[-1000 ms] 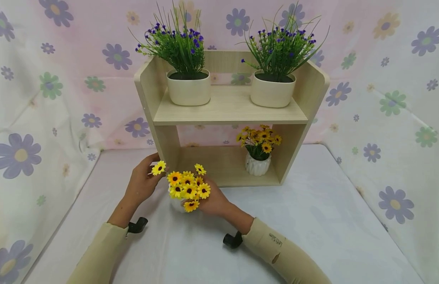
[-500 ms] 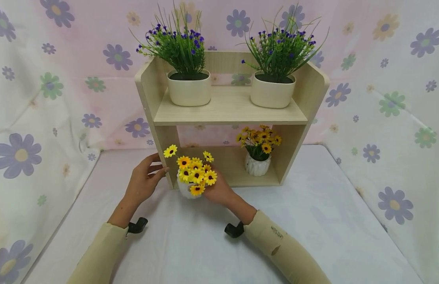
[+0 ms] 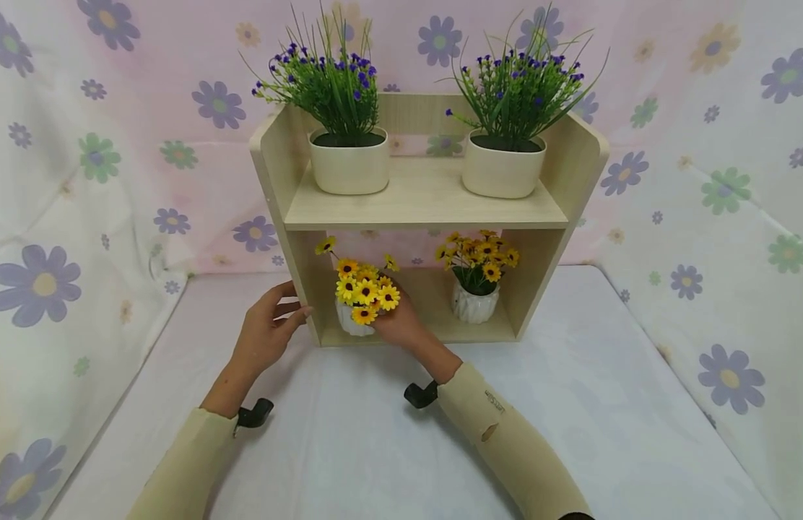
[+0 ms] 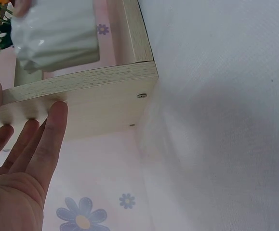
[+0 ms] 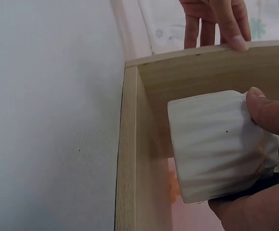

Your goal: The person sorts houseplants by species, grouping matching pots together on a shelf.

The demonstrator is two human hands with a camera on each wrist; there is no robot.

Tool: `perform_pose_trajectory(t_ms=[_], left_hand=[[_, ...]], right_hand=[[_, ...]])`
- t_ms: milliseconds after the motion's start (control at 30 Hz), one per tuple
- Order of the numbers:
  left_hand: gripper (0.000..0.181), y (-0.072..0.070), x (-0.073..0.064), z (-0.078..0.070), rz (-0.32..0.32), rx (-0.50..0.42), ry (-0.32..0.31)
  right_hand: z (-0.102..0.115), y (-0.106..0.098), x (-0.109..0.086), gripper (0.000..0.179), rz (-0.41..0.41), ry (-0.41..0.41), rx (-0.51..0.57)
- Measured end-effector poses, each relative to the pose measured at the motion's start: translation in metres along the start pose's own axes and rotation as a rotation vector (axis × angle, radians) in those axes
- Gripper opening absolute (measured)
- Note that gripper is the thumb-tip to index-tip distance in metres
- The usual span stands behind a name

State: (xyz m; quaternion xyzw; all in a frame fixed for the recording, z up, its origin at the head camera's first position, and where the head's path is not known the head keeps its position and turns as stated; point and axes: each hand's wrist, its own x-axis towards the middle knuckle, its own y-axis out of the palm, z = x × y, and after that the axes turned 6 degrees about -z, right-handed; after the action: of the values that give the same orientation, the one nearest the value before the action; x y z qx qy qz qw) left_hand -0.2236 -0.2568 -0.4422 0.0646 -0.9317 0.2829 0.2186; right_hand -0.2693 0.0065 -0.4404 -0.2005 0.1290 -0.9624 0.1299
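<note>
My right hand (image 3: 400, 318) grips a white ribbed flowerpot (image 3: 354, 319) of artificial yellow daisies (image 3: 365, 291) at the front of the lower left compartment. In the right wrist view the thumb lies on the near side of the pot (image 5: 216, 144), near its rim, and a gap shows between its base and the shelf floor. My left hand (image 3: 265, 328) holds the left side panel of the wooden shelf (image 3: 426, 209). In the left wrist view its fingertips touch the panel's outer face (image 4: 96, 103), with the thumb at the front edge.
A matching pot of yellow daisies (image 3: 476, 303) stands in the lower compartment's right part. On the upper board stand two cream oval planters, left (image 3: 349, 167) and right (image 3: 503, 170), with purple flowers and grass. A white cloth (image 3: 369, 433) covers the table; floral curtains (image 3: 720, 238) surround it.
My right hand has carried the daisy pot forward and slightly right, from in front of the shelf into the lower left opening. My left hand stays at the side panel.
</note>
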Motion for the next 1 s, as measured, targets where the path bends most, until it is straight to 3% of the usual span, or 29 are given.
perform_pose_trajectory(t_ms=[200,467,833,1000], left_hand=[[0.057,0.001,0.001,0.0,0.0,0.001,0.005],[0.057,0.001,0.0,-0.001,0.001,0.004,0.005],[0.058,0.0,-0.001,0.004,-0.004,-0.011,0.013],[0.057,0.0,0.001,0.005,-0.003,-0.011,0.019]], right_hand=[[-0.007,0.003,0.015,0.058,-0.013,0.068,-0.075],[-0.014,0.01,0.033,0.063,0.013,0.161,-0.085],[-0.024,0.02,0.042,0.066,-0.007,0.221,0.038],[-0.027,0.019,0.043,0.066,-0.013,0.222,0.045]])
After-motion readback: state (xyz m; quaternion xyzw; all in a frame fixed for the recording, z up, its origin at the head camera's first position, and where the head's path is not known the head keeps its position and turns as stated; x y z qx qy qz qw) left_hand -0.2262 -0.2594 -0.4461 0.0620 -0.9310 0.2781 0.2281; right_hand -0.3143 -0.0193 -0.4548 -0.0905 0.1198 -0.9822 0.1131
